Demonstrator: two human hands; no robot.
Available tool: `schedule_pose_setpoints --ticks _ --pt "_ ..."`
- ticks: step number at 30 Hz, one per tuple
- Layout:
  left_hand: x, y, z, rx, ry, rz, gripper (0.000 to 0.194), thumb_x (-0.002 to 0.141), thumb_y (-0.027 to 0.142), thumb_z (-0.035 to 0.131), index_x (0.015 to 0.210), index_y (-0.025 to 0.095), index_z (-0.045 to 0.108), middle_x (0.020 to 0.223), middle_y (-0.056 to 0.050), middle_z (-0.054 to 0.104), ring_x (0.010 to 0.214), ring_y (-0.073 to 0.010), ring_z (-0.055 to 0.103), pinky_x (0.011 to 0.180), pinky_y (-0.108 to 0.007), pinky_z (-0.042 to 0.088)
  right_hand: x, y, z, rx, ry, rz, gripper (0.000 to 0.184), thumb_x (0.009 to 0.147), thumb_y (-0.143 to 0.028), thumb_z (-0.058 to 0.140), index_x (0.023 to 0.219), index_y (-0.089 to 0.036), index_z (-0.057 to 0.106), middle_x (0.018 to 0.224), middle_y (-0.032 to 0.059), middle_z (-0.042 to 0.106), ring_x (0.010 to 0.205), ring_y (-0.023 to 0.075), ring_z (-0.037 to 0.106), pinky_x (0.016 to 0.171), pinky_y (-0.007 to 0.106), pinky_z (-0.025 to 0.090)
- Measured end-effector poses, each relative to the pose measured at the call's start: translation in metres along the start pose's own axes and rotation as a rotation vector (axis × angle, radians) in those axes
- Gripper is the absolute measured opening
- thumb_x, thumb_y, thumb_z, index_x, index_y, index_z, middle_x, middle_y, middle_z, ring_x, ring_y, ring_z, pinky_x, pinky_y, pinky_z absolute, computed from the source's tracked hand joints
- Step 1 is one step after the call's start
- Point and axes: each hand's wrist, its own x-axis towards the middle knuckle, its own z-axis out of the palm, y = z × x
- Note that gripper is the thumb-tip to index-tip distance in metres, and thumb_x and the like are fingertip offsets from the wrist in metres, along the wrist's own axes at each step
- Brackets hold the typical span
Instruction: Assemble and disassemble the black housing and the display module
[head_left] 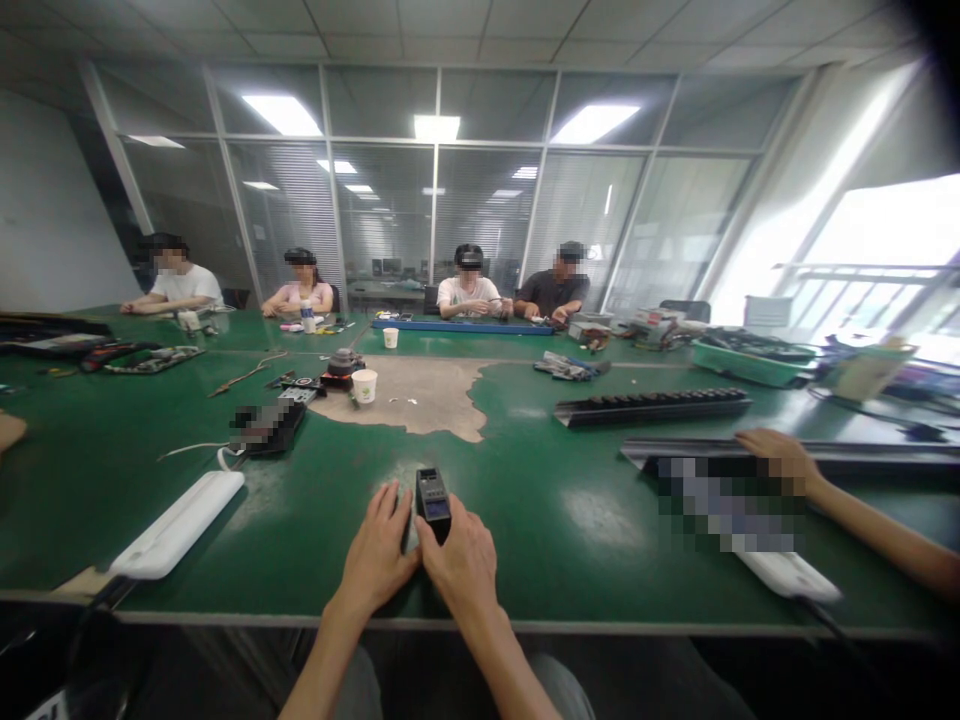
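Green table (322,530), worn through to one tan patch (442,395) about its middle. One small black box (431,492), set in from the near edge, midway along it. Right hand (466,560) closed round the box's near end, thumb on the left side. Left hand (379,545) apart from it, fingers extended beside the box; cannot tell whether they touch it.

Count: two paper cups, one (365,386) on the patch, the other (391,338) nearer the far edge. Two white power strips: one (180,525) at left, its cord end by the near edge; one (787,573) at right, partly blurred. Two long black rails at right, the farther (652,407) short, the nearer (847,458) under a co-worker's hand (784,462). Four people seated along the far edge.

Around: one green basket (754,360) toward the right, one bottle (307,318) and one long blue bar (465,325) by the far edge. Straight out from the box lies the patch; the co-worker's forearm and right strip crowd the table's right side.
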Motion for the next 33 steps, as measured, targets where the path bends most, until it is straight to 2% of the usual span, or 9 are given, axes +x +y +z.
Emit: schedule_pose_setpoints --ticks 6,11,16,19,29,33 --pt "-0.001 0.000 -0.001 -0.002 -0.005 -0.011 0.076 0.085 0.058 0.053 0.145 0.016 0.037 0.157 -0.012 0.025 0.146 -0.0300 0.014 0.116 -0.046 0.025 0.014 -0.001 -0.016 0.118 0.063 0.008 0.046 0.086 -0.047 0.054 0.121 -0.017 0.057 0.106 0.0109 0.068 0.099 0.0253 0.064 0.087 0.034 0.044" --pt "-0.001 0.001 0.000 0.005 0.004 -0.026 0.080 0.083 0.067 0.052 0.144 0.017 0.039 0.156 -0.012 0.026 0.145 -0.0307 0.017 0.115 -0.046 0.025 0.025 0.023 -0.026 0.143 0.133 -0.020 0.046 0.088 -0.045 0.051 0.124 -0.017 0.055 0.112 0.0100 0.067 0.103 0.0236 0.062 0.091 0.033 0.043" --pt "0.000 0.001 -0.001 0.022 -0.010 -0.030 0.083 0.083 0.070 0.050 0.144 0.015 0.039 0.157 -0.013 0.025 0.145 -0.0319 0.017 0.116 -0.046 0.024 0.022 0.057 -0.020 0.071 0.144 0.027 0.048 0.088 -0.045 0.051 0.124 -0.015 0.055 0.111 0.0119 0.066 0.104 0.0252 0.061 0.091 0.035 0.044" --pt "0.000 0.001 -0.001 0.030 -0.014 -0.027 0.085 0.083 0.072 0.047 0.144 0.014 0.039 0.156 -0.013 0.025 0.145 -0.0319 0.017 0.116 -0.046 0.023 0.019 0.070 -0.016 0.029 0.136 0.051 0.047 0.087 -0.043 0.052 0.124 -0.015 0.054 0.111 0.0120 0.066 0.102 0.0252 0.062 0.090 0.035 0.044" --pt "-0.001 0.002 -0.003 0.032 -0.015 -0.026 0.084 0.084 0.073 0.045 0.144 0.014 0.040 0.156 -0.013 0.026 0.145 -0.0313 0.018 0.116 -0.045 0.023 0.019 0.080 -0.011 -0.017 0.131 0.030 0.046 0.088 -0.043 0.051 0.122 -0.012 0.056 0.108 0.0135 0.067 0.105 0.0253 0.061 0.091 0.036 0.045" --pt "0.000 0.002 -0.002 0.035 -0.014 -0.024 0.085 0.083 0.074 0.044 0.143 0.014 0.041 0.156 -0.014 0.026 0.145 -0.0319 0.018 0.116 -0.046 0.024 0.018 0.083 -0.007 -0.025 0.116 0.023 0.050 0.087 -0.044 0.052 0.124 -0.011 0.055 0.113 0.0148 0.065 0.108 0.0265 0.060 0.095 0.037 0.044"
